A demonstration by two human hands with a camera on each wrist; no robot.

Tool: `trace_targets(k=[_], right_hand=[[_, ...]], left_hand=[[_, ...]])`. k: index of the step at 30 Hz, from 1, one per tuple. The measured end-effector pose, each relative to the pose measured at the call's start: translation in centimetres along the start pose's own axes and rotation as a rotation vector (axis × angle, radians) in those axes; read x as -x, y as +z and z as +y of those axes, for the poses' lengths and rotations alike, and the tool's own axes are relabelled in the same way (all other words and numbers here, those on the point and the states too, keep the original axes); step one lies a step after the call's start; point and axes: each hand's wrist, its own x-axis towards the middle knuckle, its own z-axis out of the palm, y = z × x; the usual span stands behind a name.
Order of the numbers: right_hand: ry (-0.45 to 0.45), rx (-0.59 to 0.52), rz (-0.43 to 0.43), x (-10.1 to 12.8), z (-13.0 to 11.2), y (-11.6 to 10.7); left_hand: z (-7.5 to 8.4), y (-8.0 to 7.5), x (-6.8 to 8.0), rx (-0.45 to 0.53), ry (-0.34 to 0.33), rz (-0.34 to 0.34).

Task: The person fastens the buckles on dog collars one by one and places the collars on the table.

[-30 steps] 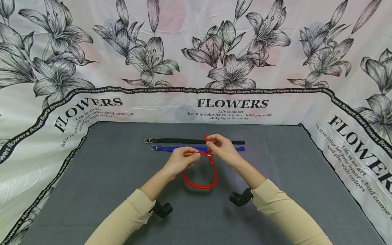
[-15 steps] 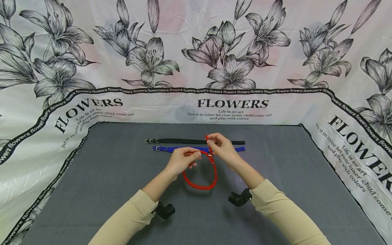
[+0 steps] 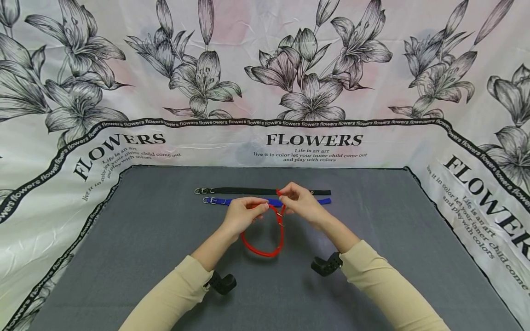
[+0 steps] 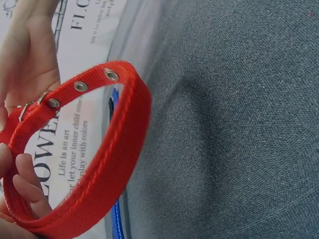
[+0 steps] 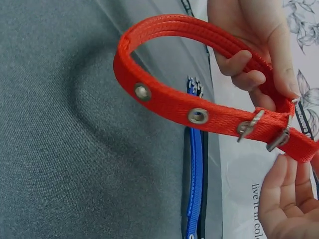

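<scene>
A red pet collar (image 3: 265, 254) hangs in a loop above the grey tabletop, its strap run through the metal buckle (image 5: 247, 127). The left hand (image 3: 242, 216) pinches the loop beside the buckle, thumb on one face and curled fingers inside. On the other side the right hand (image 3: 301, 202) pinches the strap's free end between thumb and fingertips. Metal eyelets (image 5: 198, 116) line the band in the right wrist view. Behind the hands, a blue collar (image 3: 217, 201) and a black collar (image 3: 244, 190) lie flat, partly hidden by the fingers.
The grey cloth surface (image 3: 136, 257) spreads around the hands. A white cloth with printed flowers and lettering (image 3: 314, 140) rises at the back and both sides. Black camera mounts (image 3: 222, 284) sit at both wrists, below the beige sleeves.
The red loop has swung a little left and its buckle sits slightly lower. The right fingertips have dipped along the free end. Blue and black collars stay where they were.
</scene>
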Motion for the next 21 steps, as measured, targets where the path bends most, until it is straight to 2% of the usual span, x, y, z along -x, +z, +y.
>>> trace_targets(k=[4,10,17,21], right_hand=[[0.028,0.028,-0.045,0.1,-0.2,-0.1],[0.037,0.058,-0.056,0.1,-0.3,-0.2],[0.018,0.116,-0.085,0.3,-0.5,-0.3],[-0.009,0.183,-0.092,1.1,-1.7,0.0]], left_hand=[[0.3,0.1,0.1,-0.024,0.012,0.001],[0.5,0.1,0.1,-0.043,0.027,0.002],[0.7,0.2,0.0,-0.065,0.030,0.008],[0.7,0.4,0.2,-0.072,0.042,0.003]])
